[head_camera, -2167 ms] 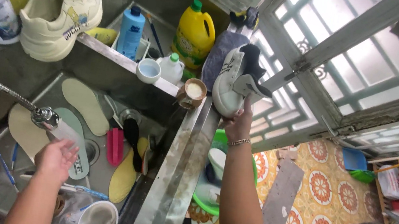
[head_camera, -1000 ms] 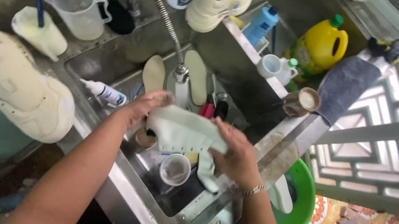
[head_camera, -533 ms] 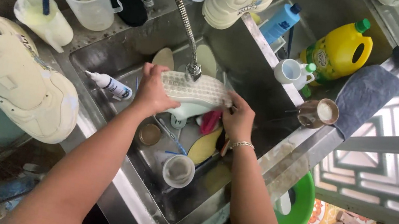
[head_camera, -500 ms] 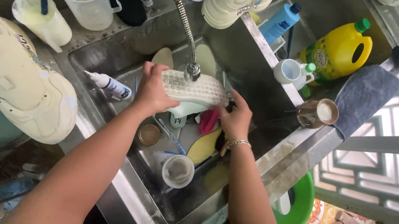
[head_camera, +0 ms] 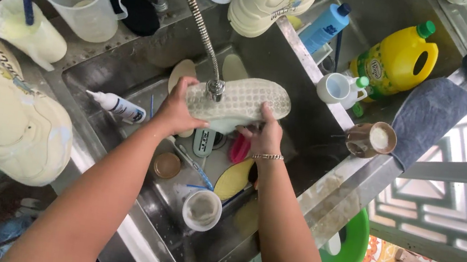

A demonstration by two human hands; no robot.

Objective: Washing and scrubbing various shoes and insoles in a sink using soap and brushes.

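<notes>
Both hands had brought the shoe (head_camera: 239, 103) up from low over the sink (head_camera: 133, 67) to just under the tap (head_camera: 214, 89), sole turned upward, so rinsing looked to be the step in hand. The left hand (head_camera: 176, 111) gripped the heel end with fingers wrapped round it; the right hand (head_camera: 266, 135) clasped the sole's near edge nearer the toe. Whether water ran was hard to tell. The shoe's upper was hidden beneath the sole, and it covered part of the insoles (head_camera: 180, 71) behind.
</notes>
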